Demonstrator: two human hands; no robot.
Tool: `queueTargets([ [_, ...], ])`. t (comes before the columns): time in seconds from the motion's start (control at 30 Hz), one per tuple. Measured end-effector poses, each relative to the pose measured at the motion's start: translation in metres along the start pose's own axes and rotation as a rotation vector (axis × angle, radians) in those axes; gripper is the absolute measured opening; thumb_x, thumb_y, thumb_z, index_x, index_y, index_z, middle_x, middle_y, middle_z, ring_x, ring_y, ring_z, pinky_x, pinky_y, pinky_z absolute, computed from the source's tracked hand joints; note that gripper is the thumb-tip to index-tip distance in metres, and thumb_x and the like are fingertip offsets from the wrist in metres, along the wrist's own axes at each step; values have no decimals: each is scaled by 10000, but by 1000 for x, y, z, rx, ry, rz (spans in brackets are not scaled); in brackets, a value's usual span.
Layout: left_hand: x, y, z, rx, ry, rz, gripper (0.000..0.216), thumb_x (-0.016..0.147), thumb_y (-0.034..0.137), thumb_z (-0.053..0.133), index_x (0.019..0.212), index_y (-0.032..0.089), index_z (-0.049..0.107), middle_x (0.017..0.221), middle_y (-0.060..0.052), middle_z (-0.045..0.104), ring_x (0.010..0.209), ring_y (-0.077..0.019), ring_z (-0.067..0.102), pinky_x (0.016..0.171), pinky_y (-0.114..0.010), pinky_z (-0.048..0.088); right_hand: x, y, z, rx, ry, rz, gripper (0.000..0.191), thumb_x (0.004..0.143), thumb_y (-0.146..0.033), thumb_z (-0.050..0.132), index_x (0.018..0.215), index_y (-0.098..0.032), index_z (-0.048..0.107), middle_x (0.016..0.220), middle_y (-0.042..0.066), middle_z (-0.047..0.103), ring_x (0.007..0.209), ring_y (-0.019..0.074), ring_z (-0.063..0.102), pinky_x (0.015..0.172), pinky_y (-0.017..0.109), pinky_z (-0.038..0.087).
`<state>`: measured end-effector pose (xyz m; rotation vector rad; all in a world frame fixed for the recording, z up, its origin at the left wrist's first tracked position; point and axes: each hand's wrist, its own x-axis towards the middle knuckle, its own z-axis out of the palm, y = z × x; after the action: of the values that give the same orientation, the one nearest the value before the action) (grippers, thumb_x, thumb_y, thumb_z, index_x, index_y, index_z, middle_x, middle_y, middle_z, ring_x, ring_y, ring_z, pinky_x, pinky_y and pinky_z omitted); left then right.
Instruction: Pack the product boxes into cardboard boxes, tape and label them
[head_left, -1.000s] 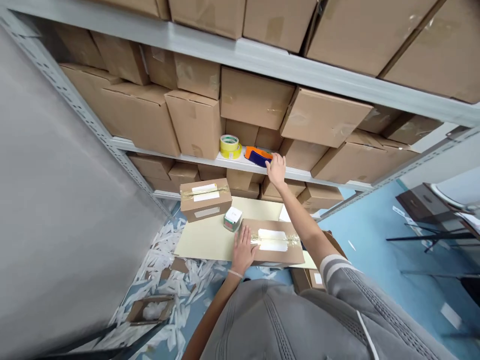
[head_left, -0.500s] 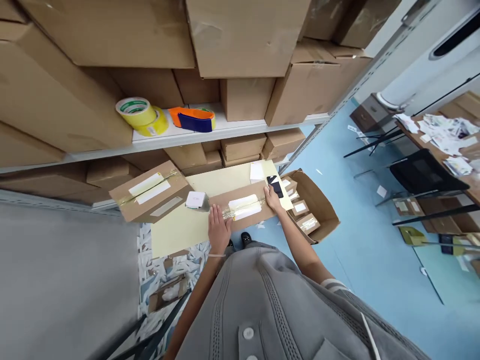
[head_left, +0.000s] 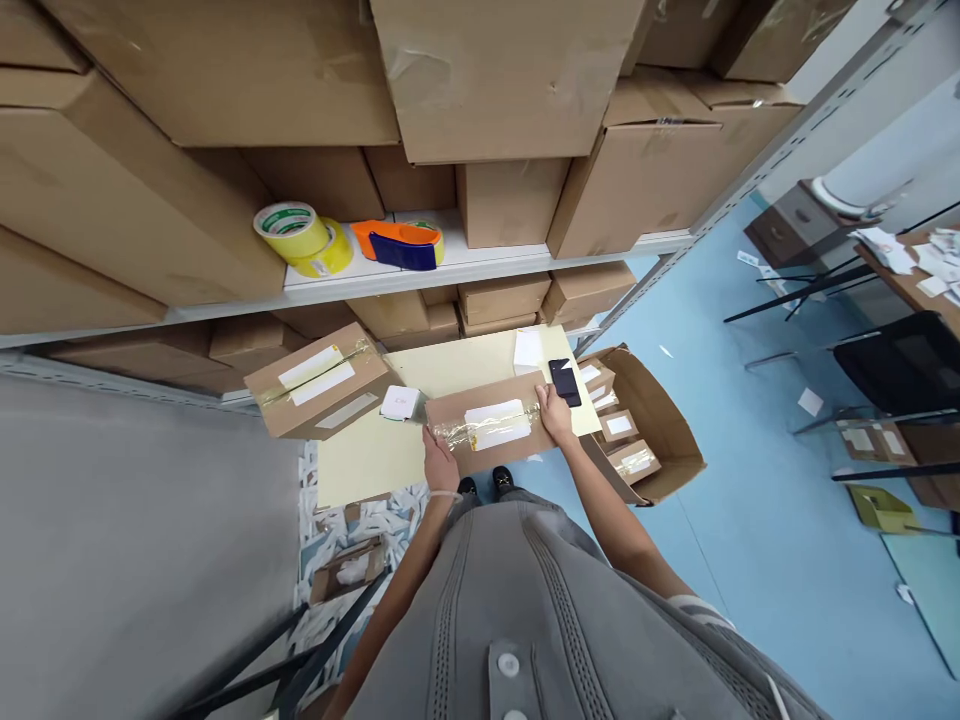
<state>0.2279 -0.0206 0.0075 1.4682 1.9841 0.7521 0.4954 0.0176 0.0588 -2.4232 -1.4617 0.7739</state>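
Both hands grip a taped cardboard box [head_left: 495, 425] with a white label, just over the cream work board [head_left: 367, 460]. My left hand [head_left: 441, 462] is closed on its lower left edge, and my right hand [head_left: 555, 412] wraps its right end. A black phone [head_left: 565, 383] rests right beside my right hand. Behind it lies a small white stack of labels [head_left: 528, 350]. Left of the held box stand a small white box [head_left: 401, 402] and a larger taped cardboard box [head_left: 322, 382] with labels.
A shelf [head_left: 487, 262] loaded with cartons runs across the front, with yellow tape rolls [head_left: 304, 238] and an orange-and-blue tape dispenser [head_left: 397, 244]. At right, an open carton [head_left: 667, 440] on the floor contains several small labelled boxes. A black chair [head_left: 900, 360] stands farther right.
My left hand has shifted from lying on top of the box to its lower left edge. The box looks slightly raised and turned. The whole view has swung a little left.
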Motion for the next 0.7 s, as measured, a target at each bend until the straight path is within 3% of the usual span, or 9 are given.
queueTargets([
  [0.2,-2,18,-7,-70,-42,-117,526,995,355,253,1460,115,305,1261,-188,632,1108,-270,641,887,-385,504,3,-1,3,-60,17,7,530,1002,-545,212,1259,-166,479,1036,151,692,969,272,661,796,304,421],
  [0.4,-5,27,-19,-152,-82,-165,517,990,367,273,1451,140,327,1318,-177,599,1203,-263,586,965,-373,452,-6,-3,-3,71,42,-5,519,1013,-511,203,1179,-162,548,1111,154,676,1018,267,644,832,309,421],
  [0.57,-18,37,-45,-275,-79,-223,486,976,402,326,1400,187,426,1340,-138,593,1232,-256,563,1010,-381,425,-38,2,-14,235,88,-4,593,991,-558,170,1152,-165,584,1046,152,692,1002,288,643,840,345,439],
  [0.7,-32,59,-73,-444,-28,-154,469,967,473,354,1315,217,539,1358,-98,584,1274,-236,520,1062,-360,387,-67,11,-41,427,203,-33,679,948,-649,189,1177,-167,610,1137,162,674,1090,299,605,926,386,422],
])
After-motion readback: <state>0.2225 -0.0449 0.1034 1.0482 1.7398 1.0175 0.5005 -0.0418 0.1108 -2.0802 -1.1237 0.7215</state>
